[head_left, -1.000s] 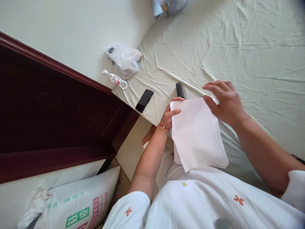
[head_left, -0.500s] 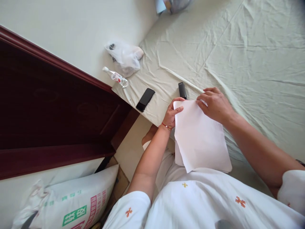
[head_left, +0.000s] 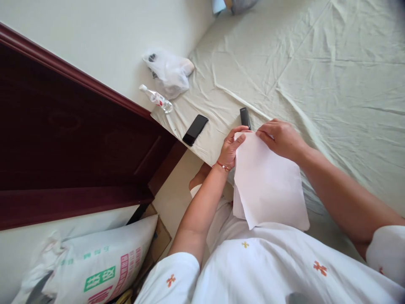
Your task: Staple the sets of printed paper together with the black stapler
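Papers (head_left: 268, 181), a thin stack of blank white sheets, are in both hands above the lap, by the edge of the bed (head_left: 316, 76); bottom edge close to the white T-shirt (head_left: 253, 266), edges uneven on the papers' left side. L hand (head_left: 232, 147) has its grip closed on the papers' upper-left corner, thumb on top, other fingers mostly hidden behind; red string bracelet (head_left: 223, 166) w/ a pale bead on that wrist. R hand (head_left: 280, 137) has a narrow grip, thumb & fingertips pinching the papers' top edge, just right of the L hand.

Black stapler (head_left: 244, 118) lies on the bed just beyond the papers' top edge, lower end partly hidden by L fingers; can't tell if they touch. Black phone (head_left: 195, 130) lies flat on the bed, left of the papers. Clear bottle w/ white cap (head_left: 157, 99) is on its side farther left, near the bed corner; white plastic bag (head_left: 171, 74) w/ contents sits just behind it, up-left of the papers. Dark red wood panel (head_left: 69, 126) is well left of the papers; printed white sack (head_left: 104, 261) is lower left.
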### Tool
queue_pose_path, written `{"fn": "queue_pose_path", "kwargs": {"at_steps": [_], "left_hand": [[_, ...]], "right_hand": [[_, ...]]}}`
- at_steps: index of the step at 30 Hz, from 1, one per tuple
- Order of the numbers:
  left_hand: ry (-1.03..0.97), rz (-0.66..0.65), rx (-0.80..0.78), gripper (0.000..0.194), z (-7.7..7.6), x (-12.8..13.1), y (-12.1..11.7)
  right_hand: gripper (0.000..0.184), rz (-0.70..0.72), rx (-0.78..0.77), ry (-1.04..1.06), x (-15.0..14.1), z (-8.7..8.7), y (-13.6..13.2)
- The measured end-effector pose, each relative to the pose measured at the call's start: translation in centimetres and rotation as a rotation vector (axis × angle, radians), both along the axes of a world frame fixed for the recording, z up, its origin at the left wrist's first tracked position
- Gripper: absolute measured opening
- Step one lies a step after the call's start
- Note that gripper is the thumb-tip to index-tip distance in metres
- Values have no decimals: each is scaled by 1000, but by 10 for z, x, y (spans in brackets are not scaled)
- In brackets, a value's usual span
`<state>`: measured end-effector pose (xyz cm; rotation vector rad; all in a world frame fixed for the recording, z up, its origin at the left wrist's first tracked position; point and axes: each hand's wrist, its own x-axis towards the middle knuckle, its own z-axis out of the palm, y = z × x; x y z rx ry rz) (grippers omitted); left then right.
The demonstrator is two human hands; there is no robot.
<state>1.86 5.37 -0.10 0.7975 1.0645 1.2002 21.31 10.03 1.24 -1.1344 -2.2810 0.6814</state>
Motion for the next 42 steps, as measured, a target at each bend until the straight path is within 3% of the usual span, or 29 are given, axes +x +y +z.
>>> {"fn": "queue_pose_path", "kwargs": {"at_steps": [3,9,18,28,37,42], "left_hand": [[-5,-15,-62,77,-1,-5,-5],[141,-178,-254,63,-11,-21,-36],[254,-172,-349,66,-18,-26,-73],[225,-155,-378,74,-18,-15,-82],[308,-189,-327,69,-21,-8,-89],[330,-25,-203,72,-10,0,-70]], "right_hand": [[39,-82,11,39,3,0,5],[36,-227,-22,92,12,4,17],[29,-171,-70,71,10,7,15],[26,-111,-243,262,0,13,13],[28,-41,-210,259,-1,8,13],[26,43,-131,318,-10,14,8]]}}
